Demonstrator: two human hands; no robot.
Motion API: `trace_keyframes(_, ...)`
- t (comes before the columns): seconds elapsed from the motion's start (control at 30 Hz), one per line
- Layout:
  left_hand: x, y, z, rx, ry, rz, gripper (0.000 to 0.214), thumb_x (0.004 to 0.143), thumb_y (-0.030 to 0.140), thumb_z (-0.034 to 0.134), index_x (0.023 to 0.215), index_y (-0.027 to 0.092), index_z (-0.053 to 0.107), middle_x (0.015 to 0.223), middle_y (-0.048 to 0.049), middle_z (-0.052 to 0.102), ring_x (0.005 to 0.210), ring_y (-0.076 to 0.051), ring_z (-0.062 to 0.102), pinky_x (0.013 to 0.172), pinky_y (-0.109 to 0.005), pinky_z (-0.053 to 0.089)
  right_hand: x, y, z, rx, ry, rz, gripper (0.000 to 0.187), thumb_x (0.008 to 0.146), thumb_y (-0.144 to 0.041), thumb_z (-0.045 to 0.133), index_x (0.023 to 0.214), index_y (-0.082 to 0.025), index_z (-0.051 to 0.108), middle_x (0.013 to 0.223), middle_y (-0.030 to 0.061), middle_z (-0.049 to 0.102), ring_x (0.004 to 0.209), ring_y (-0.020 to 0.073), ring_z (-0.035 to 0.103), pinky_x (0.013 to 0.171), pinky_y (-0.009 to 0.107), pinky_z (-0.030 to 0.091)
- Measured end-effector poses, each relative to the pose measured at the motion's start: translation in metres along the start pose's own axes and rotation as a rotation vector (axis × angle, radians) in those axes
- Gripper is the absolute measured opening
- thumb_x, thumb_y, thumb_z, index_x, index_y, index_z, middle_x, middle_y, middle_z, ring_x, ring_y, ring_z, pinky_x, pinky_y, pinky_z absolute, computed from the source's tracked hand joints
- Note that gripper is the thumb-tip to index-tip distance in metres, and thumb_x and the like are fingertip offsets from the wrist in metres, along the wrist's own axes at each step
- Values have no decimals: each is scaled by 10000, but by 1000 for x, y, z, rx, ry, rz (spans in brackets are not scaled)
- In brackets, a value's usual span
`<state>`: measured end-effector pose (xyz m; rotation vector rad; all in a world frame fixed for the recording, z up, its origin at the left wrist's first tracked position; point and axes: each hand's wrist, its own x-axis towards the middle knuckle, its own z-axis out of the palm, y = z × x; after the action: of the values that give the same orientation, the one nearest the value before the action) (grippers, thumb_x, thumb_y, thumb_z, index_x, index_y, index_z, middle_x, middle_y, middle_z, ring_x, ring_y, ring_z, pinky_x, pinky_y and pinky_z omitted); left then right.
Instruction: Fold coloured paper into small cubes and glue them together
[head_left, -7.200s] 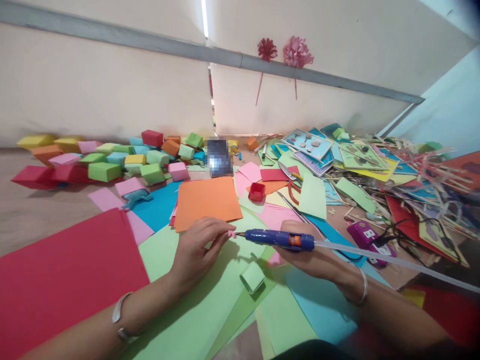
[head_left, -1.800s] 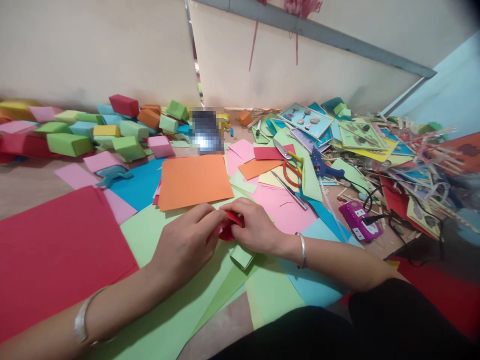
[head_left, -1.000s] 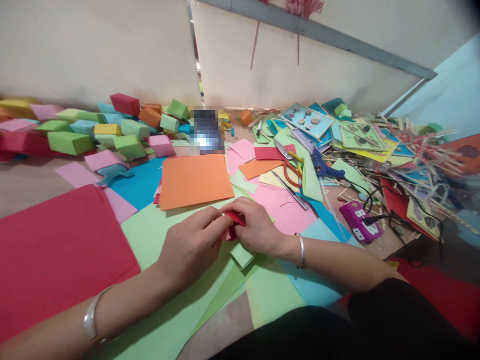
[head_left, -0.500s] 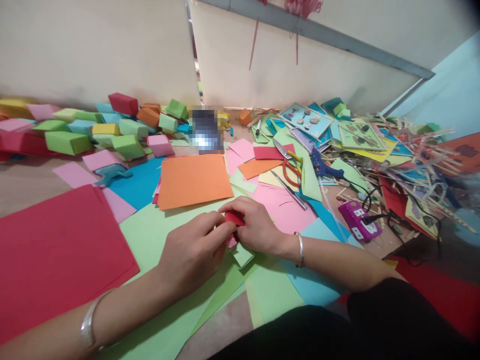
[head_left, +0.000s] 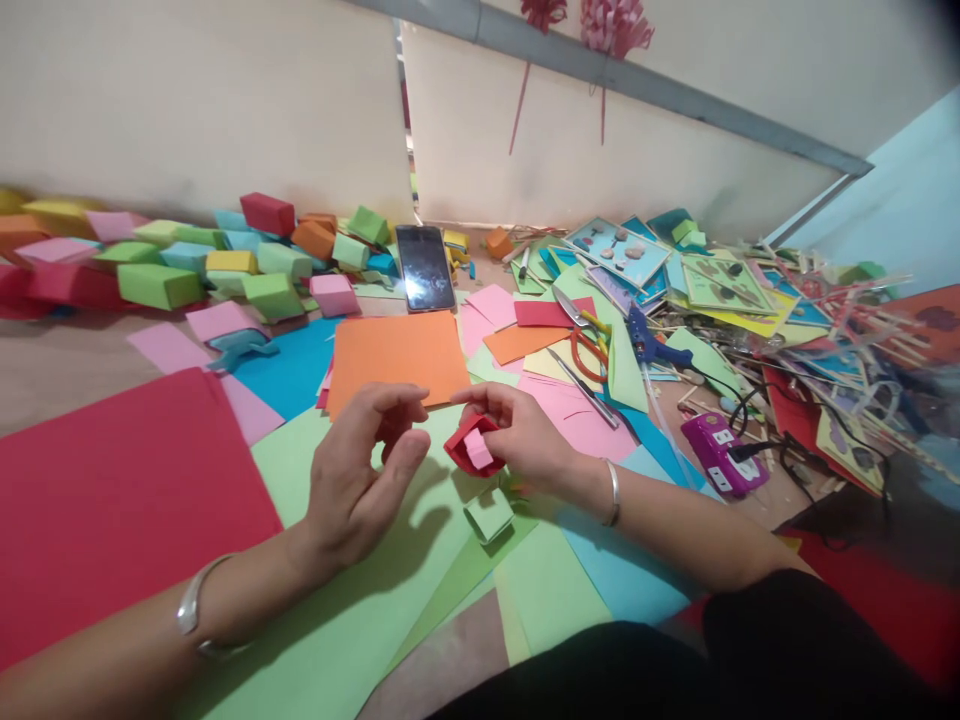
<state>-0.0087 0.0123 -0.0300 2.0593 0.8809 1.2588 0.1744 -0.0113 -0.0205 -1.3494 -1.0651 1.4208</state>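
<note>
With left hand (head_left: 349, 482) open, gripping in right hand (head_left: 525, 440) a small red folded-paper box (head_left: 457, 452), partly hidden by the grasp, with a pink paper piece (head_left: 477, 448) in its opening, near a pale-green paper tube (head_left: 490, 514); farther off, glimpsing a frilled red paper flower (head_left: 544, 12), cut off above.

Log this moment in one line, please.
left hand: open | right hand: holding red paper box | small pink paper piece: in box opening

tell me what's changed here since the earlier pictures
The right hand let go of the glue gun, which now lies right of the scissors, and holds the red paper box, with the pink piece at its opening. The left hand released them and drew back left, open. The orange sheets and scissors stayed put.
</note>
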Motion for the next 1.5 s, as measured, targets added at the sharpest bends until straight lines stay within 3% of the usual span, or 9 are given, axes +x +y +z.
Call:
trace_keyframes(0.17,4,-2,5,70,22,-42,150,941,213,514,1080,216,572,870,-6,611,725,-135,613,588,-240,527,3,-4,0,142,53,119,466,598,78,527,975,-180,615,775,-29,626,658,107,592,550,218,501)
trace_keyframes(0.5,8,-1,4,160,-39,9,125,939,204,508,1038,195,583,874,-18,641,718,-140,635,593,-250,538,4,-1,0,154,111,114,539,560,58,579,1042,-186,581,780,-46,598,666,111,600,565,218,490)
trace_keyframes(0.73,9,-1,4,117,-120,204,118,928,164,521,1036,197,553,880,-15,607,670,-127,570,560,-240,488,2,-3,0,126,102,118,567,547,39,585,1065,-189,563,764,-61,577,654,103,581,541,207,474)
trace_keyframes(0.83,7,-2,3,40,-160,299,230,916,196,558,1145,200,546,959,-50,607,777,-167,582,607,-266,495,1,-4,0,133,79,107,615,539,25,619,1106,-197,535,775,-66,579,670,106,581,558,213,479)
trace_keyframes(0.93,6,-4,3,1,-242,327,376,912,249,584,1281,213,524,1168,-112,594,1040,-247,597,823,-356,532,1,-2,0,171,67,128,665,532,14,634,1143,-213,503,803,-64,580,686,111,584,571,220,481)
trace_keyframes(1.0,5,-5,4,-21,-308,328,456,922,270,577,1368,235,489,1292,-131,561,1171,-276,562,952,-407,500,1,-1,1,196,70,136,697,523,21,615,1166,-218,490,848,-52,592,716,118,599,580,221,484)
trace_keyframes(1.1,5,-8,6,-66,-374,328,519,928,266,577,1432,274,453,1375,-121,550,1241,-276,540,1007,-413,478,0,0,2,217,66,141,733,503,47,566,1186,-206,491,878,-37,601,734,123,614,576,214,481)
trace_keyframes(1.3,8,-11,7,-74,-358,239,490,924,228,600,1395,302,486,1310,-91,622,1196,-248,597,979,-372,507,1,-3,2,236,37,214,659,524,23,651,1132,-198,525,866,-25,639,718,125,622,578,212,489)
trace_keyframes(1.5,9,-11,6,-122,-329,128,451,924,220,604,1356,310,507,1271,-73,656,1117,-222,642,886,-308,545,5,-4,-4,257,-118,193,487,513,-33,692,970,-181,610,850,-14,684,766,146,654,649,243,522)
